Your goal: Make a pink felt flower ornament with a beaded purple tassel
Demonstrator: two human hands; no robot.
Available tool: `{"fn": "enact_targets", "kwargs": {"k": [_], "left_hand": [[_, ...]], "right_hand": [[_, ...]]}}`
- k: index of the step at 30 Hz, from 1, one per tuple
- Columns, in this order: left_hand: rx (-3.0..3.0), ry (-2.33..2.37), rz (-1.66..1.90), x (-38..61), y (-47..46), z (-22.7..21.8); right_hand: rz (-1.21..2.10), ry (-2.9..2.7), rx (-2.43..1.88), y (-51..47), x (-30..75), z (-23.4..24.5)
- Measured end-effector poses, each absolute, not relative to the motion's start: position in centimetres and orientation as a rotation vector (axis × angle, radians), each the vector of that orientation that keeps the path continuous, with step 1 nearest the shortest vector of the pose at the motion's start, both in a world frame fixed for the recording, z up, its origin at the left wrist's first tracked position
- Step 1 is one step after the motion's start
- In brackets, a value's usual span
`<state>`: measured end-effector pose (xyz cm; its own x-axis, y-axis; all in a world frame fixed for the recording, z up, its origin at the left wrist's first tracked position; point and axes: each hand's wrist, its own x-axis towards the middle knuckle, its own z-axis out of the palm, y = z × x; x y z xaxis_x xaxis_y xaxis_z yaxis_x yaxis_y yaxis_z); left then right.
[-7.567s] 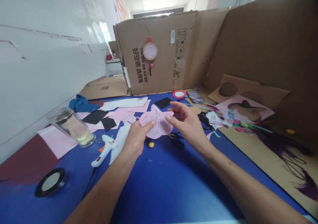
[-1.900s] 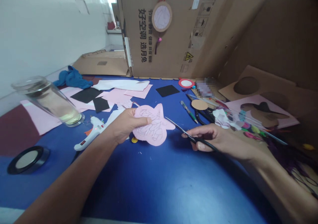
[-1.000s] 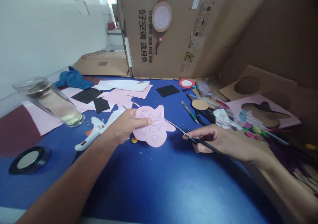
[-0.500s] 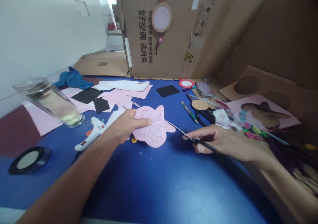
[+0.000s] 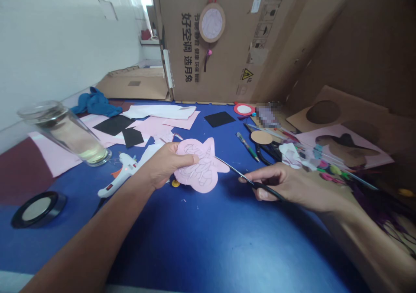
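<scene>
My left hand pinches a pink paper cut-out with pencil lines on it, held just above the blue table. My right hand is closed round the black handles of a pair of scissors. The thin blades point left and their tips reach the cut-out's right edge. A small yellow button lies under the cut-out.
A glass jar with some liquid stands at left, a white glue gun beside it, a black tape roll nearer me. Pink, black and white paper scraps lie behind. Pens, pliers and beads crowd the right. Cardboard walls close the back and right.
Early on, both hands held the cut-out. Since then my right hand has taken up the scissors and brought the blades to its right edge; over the last second almost nothing has moved.
</scene>
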<state>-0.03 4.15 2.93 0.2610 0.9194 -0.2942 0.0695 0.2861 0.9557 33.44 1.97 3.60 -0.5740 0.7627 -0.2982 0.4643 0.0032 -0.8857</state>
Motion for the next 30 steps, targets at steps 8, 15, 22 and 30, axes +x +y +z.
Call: {"fn": "enact_targets", "kwargs": {"k": [8, 15, 22, 30], "left_hand": [[1.125, 1.178, 0.779, 0.07, 4.01, 3.13], [1.064, 1.126, 0.816, 0.37, 3.87, 3.41], [1.009, 1.062, 0.861, 0.66, 3.78, 3.60], [1.031, 1.040, 0.857, 0.48, 3.84, 3.46]], "right_hand": [[1.566, -1.990, -1.299, 1.85, 33.31, 3.62], [1.576, -1.997, -1.314, 1.89, 33.38, 3.69], [1.598, -1.982, -1.311, 1.82, 33.25, 3.72], [1.605, -1.985, -1.313, 1.90, 33.20, 3.98]]}}
